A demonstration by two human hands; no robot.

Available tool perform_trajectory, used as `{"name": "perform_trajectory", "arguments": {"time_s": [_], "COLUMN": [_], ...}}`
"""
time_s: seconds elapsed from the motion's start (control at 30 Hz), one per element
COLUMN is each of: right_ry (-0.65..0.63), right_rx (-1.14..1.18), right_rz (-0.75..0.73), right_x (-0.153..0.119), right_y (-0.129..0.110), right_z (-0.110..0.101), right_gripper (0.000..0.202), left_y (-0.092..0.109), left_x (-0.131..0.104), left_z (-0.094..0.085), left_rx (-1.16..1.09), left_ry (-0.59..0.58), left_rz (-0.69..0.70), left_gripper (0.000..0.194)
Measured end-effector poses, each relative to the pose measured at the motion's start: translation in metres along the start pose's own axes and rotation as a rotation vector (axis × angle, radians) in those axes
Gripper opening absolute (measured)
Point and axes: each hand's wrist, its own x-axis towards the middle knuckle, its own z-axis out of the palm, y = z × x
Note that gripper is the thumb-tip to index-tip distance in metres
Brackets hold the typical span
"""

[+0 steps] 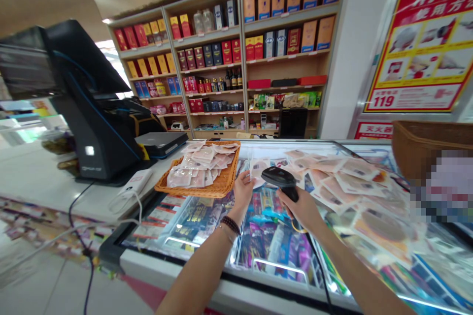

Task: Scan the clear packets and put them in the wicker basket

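Note:
My right hand [303, 209] is wrapped round the handle of a black barcode scanner [279, 176]. Its head points left, over a flat clear packet [259, 169]. The fingers of my left hand [244, 188] pinch that packet by its near left edge. Just left of this hand stands an orange wicker basket [221, 190], with several small plastic packets [202, 156] piled in it. To the right of the scanner, a loose heap of flat packets [343, 177] with labels is spread over the glass top of a freezer [173, 261].
A black point-of-sale terminal [96, 118] stands on the white counter [22, 157] at left, near a flat grey device [162, 141]. Cables [88, 256] hang at the front left; the scanner's cord trails toward me. A brown basket [424, 133] sits at right. Stocked shelves [207, 39] line the back.

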Motion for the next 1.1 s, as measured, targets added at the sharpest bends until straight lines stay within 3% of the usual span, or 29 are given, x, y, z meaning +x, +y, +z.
{"name": "perform_trajectory", "arguments": {"time_s": [0.2, 0.33, 0.5, 0.7, 0.8, 0.87, 0.97, 1.1], "right_ry": [0.001, 0.042, 0.205, 0.379, 0.492, 0.535, 0.576, 0.679], "right_rx": [0.034, 0.037, -0.038, -0.148, -0.202, -0.227, -0.253, -0.282], "right_rz": [0.007, 0.032, 0.029, 0.088, 0.106, 0.133, 0.180, 0.190], "right_x": [0.004, 0.012, 0.016, -0.007, -0.027, -0.041, -0.058, -0.070], "right_y": [0.003, 0.006, 0.014, 0.035, 0.047, 0.052, 0.057, 0.061], "right_z": [-0.004, -0.023, -0.077, -0.159, -0.198, -0.221, -0.250, -0.268], "right_gripper": [0.037, 0.045, 0.049, 0.048, 0.046, 0.045, 0.047, 0.050], "left_y": [0.002, 0.004, 0.002, -0.002, -0.009, -0.016, -0.031, -0.041], "left_x": [-0.001, 0.005, 0.023, 0.044, 0.046, 0.044, 0.037, 0.030], "left_z": [0.001, 0.002, 0.023, 0.099, 0.136, 0.152, 0.157, 0.143], "left_rx": [-0.014, -0.029, -0.043, -0.073, -0.073, -0.025, 0.127, 0.288], "left_ry": [0.012, 0.035, 0.095, 0.096, 0.006, -0.079, -0.159, -0.129], "left_rz": [-0.003, -0.048, -0.173, -0.266, -0.258, -0.263, -0.223, 0.033], "left_gripper": [0.050, 0.054, 0.054, 0.046, 0.047, 0.046, 0.036, 0.022]}}
